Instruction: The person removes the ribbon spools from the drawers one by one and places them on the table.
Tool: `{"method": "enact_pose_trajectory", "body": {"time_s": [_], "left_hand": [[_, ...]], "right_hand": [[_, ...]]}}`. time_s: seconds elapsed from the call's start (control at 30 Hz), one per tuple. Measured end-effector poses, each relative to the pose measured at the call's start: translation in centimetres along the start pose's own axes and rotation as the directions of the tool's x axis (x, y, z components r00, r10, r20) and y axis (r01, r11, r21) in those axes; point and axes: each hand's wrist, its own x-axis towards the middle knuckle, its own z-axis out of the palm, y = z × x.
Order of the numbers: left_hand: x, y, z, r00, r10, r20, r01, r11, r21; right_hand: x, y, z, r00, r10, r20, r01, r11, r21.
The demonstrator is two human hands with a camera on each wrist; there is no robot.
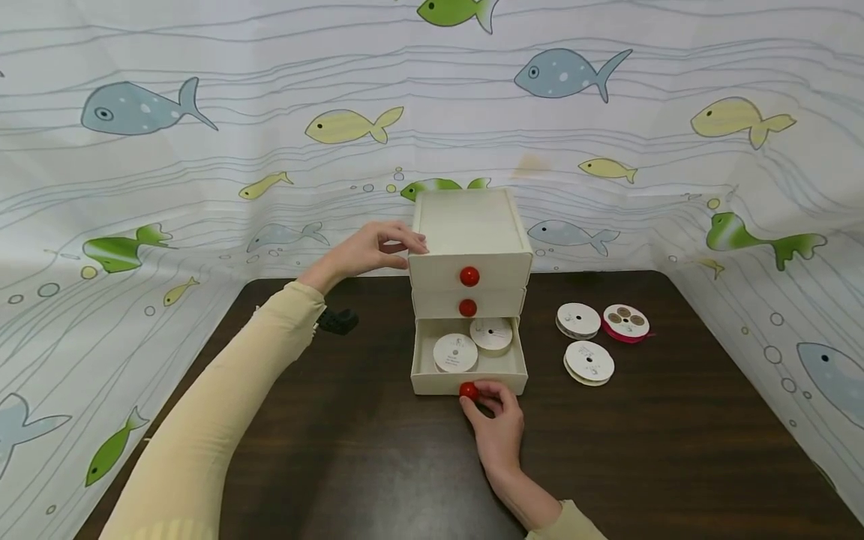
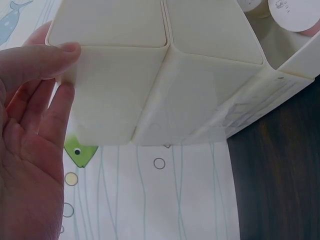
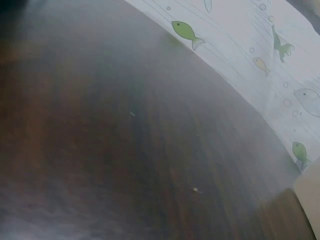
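Observation:
A small cream drawer cabinet [image 1: 472, 221] with red ball knobs stands on the table; its lowest drawer [image 1: 432, 384] is pulled out. Inside that drawer lie two white ribbon spools, one in front [image 1: 455, 352] and one behind [image 1: 491, 334]. My left hand [image 1: 370, 247] holds the cabinet's upper left front corner, and in the left wrist view its thumb and fingers bend around that corner. With thumb and fingers, my right hand [image 1: 498, 431] pinches the lowest drawer's red knob [image 1: 469, 390]. The right wrist view does not show that hand.
Right of the cabinet lie three more ribbon spools: one at the back [image 1: 577, 320], one with red ribbon [image 1: 626, 323], and one nearer [image 1: 589, 362]. A black object [image 1: 337, 321] sits left, beside my sleeve. A fish-print sheet [image 1: 364, 67] surrounds the dark table [image 1: 324, 450].

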Motion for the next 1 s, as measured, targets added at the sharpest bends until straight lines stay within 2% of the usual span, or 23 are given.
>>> {"method": "enact_pose_trajectory", "body": {"time_s": [0.4, 0.7, 1.0], "left_hand": [[0.0, -0.1, 0.1, 1.000, -0.006, -0.009, 0.006, 1.000, 0.025], [0.0, 0.3, 0.1, 1.000, -0.014, -0.006, 0.014, 1.000, 0.017], [0.0, 0.2, 0.0, 1.000, -0.009, -0.005, 0.009, 1.000, 0.022]], "right_hand": [[-1.5, -0.1, -1.3, 0.996, 0.084, 0.033, -0.084, 0.996, 0.006], [-2.0, -0.4, -1.8, 0.994, 0.097, 0.052, -0.098, 0.995, 0.009], [-1.8, -0.6, -2.5, 0.988, 0.093, 0.120, -0.092, 0.996, -0.014]]}}
